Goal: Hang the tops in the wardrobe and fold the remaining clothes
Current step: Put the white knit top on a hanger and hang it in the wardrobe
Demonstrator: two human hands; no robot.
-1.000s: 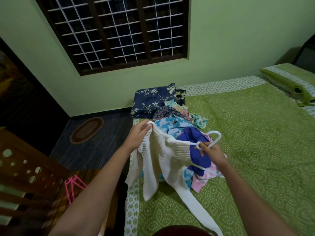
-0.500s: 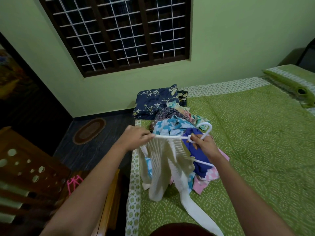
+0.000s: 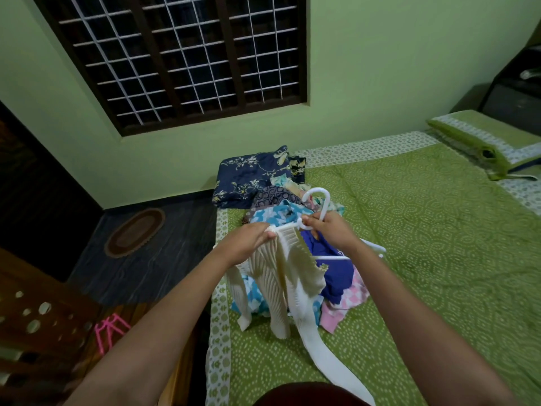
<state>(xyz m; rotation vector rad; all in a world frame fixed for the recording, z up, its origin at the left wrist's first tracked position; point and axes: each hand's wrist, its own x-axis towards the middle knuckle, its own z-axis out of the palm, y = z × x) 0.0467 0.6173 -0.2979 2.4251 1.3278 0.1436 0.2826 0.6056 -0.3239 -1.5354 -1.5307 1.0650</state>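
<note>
Left hand (image 3: 246,241) grips the white ribbed top (image 3: 281,276) at one end of the white hanger (image 3: 317,206), right hand (image 3: 329,231) pinches the hanger's neck; the top dangles over the clothes pile (image 3: 272,200) on the bed (image 3: 424,244)
</note>
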